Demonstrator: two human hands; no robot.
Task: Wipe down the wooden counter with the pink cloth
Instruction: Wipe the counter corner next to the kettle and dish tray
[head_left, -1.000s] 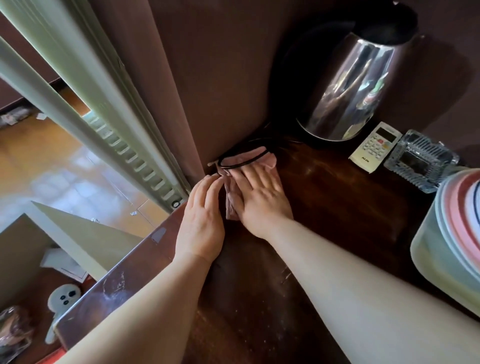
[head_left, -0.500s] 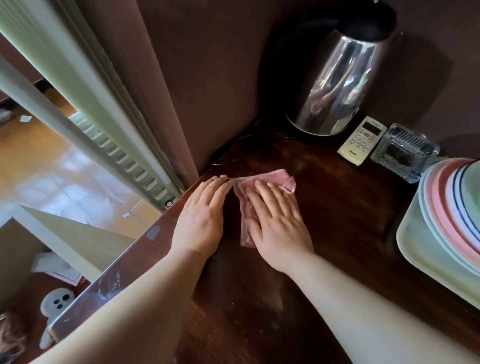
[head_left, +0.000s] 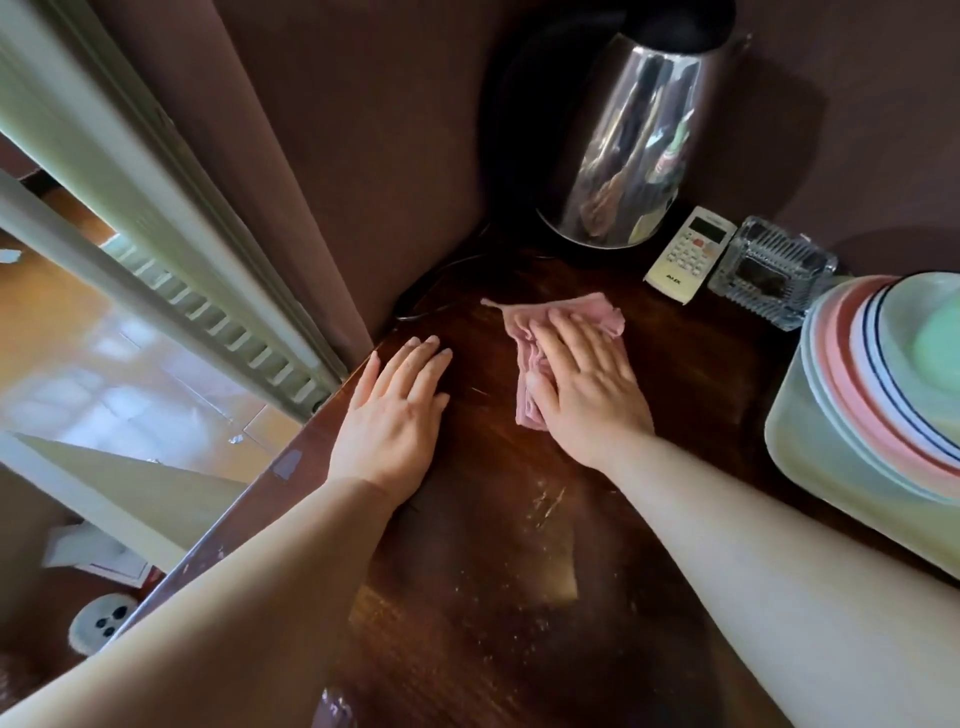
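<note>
pink cloth under my right palm on the wooden counter

my right hand (head_left: 587, 384) lies flat on the pink cloth (head_left: 558, 322), fingers straight and spread a little, pressing it onto the wooden counter (head_left: 519, 519). the cloth is bunched and folded; 1 edge sticks out past my fingertips toward the wall, another strip shows along the thumb side of my hand. it sits in the middle of the counter's far part, near the kettle but apart from it.

my left hand (head_left: 397, 415) rests palm down on the bare wood beside the counter's left edge, fingers straight and close together, holding nothing. it lies well clear of the cloth, with dark wood between the 2 hands.

at the back stands a shiny steel kettle (head_left: 623, 145) against the brown wall. a black cord (head_left: 431, 291) curves on the counter near the corner. just right of the kettle lies a white remote (head_left: 688, 254), and beside that a glass ashtray (head_left: 774, 270). at the right edge a stack of plates (head_left: 883, 374) sits on a pale tray (head_left: 831, 478). pale scuffs mark the wood between my forearms.
</note>
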